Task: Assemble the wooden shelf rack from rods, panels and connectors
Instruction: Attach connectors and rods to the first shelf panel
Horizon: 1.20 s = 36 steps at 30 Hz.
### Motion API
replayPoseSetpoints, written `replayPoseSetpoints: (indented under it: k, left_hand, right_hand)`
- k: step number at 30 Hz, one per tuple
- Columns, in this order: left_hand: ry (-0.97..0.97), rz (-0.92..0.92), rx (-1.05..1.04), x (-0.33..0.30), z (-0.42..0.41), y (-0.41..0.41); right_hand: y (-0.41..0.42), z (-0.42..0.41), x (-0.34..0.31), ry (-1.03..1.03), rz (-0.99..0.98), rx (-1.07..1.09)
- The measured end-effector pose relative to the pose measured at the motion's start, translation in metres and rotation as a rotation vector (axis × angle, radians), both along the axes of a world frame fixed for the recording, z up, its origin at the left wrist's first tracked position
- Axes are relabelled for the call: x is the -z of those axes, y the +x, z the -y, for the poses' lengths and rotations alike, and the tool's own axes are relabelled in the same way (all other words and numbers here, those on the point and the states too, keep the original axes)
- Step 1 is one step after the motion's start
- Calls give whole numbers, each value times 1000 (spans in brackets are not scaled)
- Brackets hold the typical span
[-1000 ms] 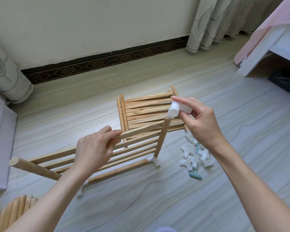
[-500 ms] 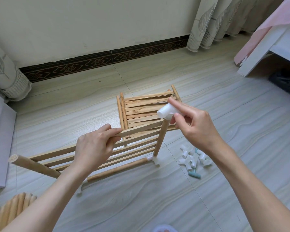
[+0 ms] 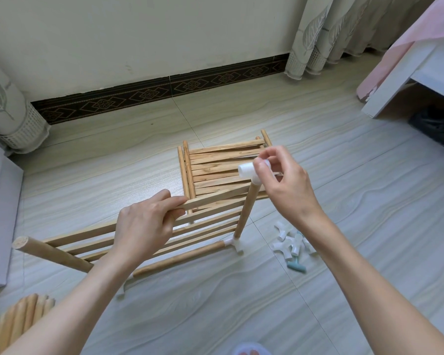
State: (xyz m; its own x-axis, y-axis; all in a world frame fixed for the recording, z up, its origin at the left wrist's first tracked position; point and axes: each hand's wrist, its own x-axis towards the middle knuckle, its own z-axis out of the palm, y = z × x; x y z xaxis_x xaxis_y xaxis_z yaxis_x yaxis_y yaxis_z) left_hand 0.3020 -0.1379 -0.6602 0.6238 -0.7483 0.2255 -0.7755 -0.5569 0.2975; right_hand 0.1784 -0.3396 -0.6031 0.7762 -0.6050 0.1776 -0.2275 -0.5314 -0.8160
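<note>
Right hand [image 3: 283, 185] pinches the white connector [image 3: 249, 172] atop the upright rod [image 3: 245, 213], apparently seating it. Left hand [image 3: 141, 226] curls round the slatted panel [image 3: 210, 213], seemingly steadying the frame on the floor [image 3: 215, 303]. Spare connectors [image 3: 291, 245] lie just beside the frame's right corner.

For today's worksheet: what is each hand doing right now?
Left hand: grips slatted panel.
Right hand: pinches white connector atop upright rod.

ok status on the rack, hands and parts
Left hand grips slat panel. Right hand pinches white connector on top of upright rod. Spare connectors on floor, nothing in the way.
</note>
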Motion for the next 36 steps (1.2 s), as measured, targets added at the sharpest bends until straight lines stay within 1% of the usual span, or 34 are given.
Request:
replayPoseSetpoints:
  k: [4, 10, 18, 25, 27, 30, 32, 33, 36]
  left_hand:
    - [-9, 9, -6, 1, 0, 1]
    - [-36, 1, 15, 4, -1, 4]
    - [-110, -39, 75, 6, -5, 4]
    - [-71, -34, 40, 4, -6, 6]
    - [-65, -34, 13, 3, -5, 6]
    - [-60, -30, -7, 2, -3, 8]
    - [-66, -16, -11, 2, -2, 8]
    - [-62, -14, -11, 2, -2, 7]
    - [-63, -8, -2, 2, -3, 7]
  right_hand:
    - [13, 0, 4, 155, 28, -23]
    - [17, -6, 15, 296, 101, -35]
    - [12, -2, 21, 292, 117, -93]
    - [14, -2, 20, 321, 94, -147]
    - [13, -1, 15, 385, 48, -166]
    - [15, 6, 7, 591, -48, -202]
    - [20, 13, -1, 666, -159, -180]
    - [24, 15, -5, 658, -243, -141]
    - [41, 13, -22, 546, -512, -18]
